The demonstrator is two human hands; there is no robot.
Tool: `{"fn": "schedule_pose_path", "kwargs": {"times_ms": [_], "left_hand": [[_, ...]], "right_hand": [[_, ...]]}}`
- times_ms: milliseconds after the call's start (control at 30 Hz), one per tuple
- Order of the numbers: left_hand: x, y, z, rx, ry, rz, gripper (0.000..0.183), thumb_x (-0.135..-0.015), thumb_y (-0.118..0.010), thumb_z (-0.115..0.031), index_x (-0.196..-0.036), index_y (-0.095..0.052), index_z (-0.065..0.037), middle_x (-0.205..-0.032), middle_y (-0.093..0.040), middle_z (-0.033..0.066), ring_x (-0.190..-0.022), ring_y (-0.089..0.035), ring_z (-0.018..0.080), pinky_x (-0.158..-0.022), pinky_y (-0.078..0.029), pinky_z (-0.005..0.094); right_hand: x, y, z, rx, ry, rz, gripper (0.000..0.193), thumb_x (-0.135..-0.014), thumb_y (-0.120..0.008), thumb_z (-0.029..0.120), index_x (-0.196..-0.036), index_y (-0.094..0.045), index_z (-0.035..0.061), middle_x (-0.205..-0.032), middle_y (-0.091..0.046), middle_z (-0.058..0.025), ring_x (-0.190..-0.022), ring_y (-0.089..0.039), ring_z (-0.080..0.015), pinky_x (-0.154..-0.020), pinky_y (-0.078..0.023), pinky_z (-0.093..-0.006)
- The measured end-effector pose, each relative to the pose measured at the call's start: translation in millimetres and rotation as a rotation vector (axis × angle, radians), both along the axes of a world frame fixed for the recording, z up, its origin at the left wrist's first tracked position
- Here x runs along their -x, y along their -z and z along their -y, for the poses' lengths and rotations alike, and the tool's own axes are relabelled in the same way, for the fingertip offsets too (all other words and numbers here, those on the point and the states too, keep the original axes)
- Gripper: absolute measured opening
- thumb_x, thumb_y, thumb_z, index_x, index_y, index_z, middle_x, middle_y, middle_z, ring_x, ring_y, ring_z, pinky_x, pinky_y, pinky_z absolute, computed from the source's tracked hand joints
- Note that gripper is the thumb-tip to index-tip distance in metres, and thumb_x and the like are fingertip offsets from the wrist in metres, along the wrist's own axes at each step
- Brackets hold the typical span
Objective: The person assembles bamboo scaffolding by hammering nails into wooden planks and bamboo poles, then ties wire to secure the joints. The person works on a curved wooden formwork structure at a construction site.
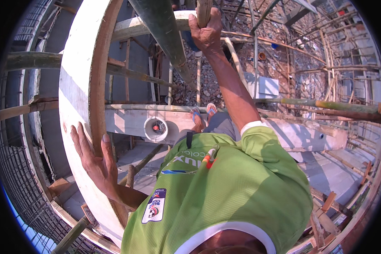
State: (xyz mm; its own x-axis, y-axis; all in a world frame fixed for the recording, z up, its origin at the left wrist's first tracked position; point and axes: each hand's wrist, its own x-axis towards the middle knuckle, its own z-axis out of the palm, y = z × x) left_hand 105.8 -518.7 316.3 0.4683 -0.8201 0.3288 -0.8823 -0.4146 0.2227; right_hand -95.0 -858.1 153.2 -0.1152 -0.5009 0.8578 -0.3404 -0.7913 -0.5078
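Observation:
My left hand lies against a long pale board standing at my left. Its fingers are stretched out and spread along the board's face and edge, gripping nothing. My right arm reaches far forward, where my right hand is wrapped round a short brown wooden pole. The pole's far end runs out of view at the top. Beside that hand, a light timber crosspiece runs toward the pale board, and a thick green bamboo pole slants down in front of it.
I stand in sandals on a plank walkway. A white bucket with a red item inside sits there to my left. Bamboo scaffold poles cross at the right. Rubble ground lies below. A steel bar grid is at far left.

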Motion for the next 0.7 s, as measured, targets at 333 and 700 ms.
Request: {"fn": "schedule_pose_path", "kwargs": {"times_ms": [333,700], "left_hand": [[-7.1,4.1,12.2,0.112,0.004,-0.101,0.077,-0.092,-0.047,-0.065,-0.149,-0.039,-0.015,-0.155,-0.035,0.0160,-0.141,-0.038,0.0348,-0.109,-0.041,0.0543],[-40.7,26.6,78.1,-0.048,0.099,0.202,0.071,-0.094,-0.043,-0.054,-0.153,-0.025,-0.019,-0.156,-0.032,0.0180,-0.144,-0.031,0.0349,-0.116,-0.029,0.0532]], "right_hand": [[-8.8,9.5,5.0,0.007,0.147,0.110,0.033,-0.066,-0.075,0.015,-0.088,-0.055,0.0025,-0.089,-0.055,-0.0153,-0.085,-0.055,-0.0336,-0.075,-0.047,-0.0452],[-7.5,4.9,2.2,-0.109,0.136,0.023,0.036,-0.065,-0.077,0.023,-0.088,-0.056,0.0034,-0.091,-0.054,-0.0137,-0.090,-0.055,-0.0320,-0.075,-0.046,-0.0434]]}}
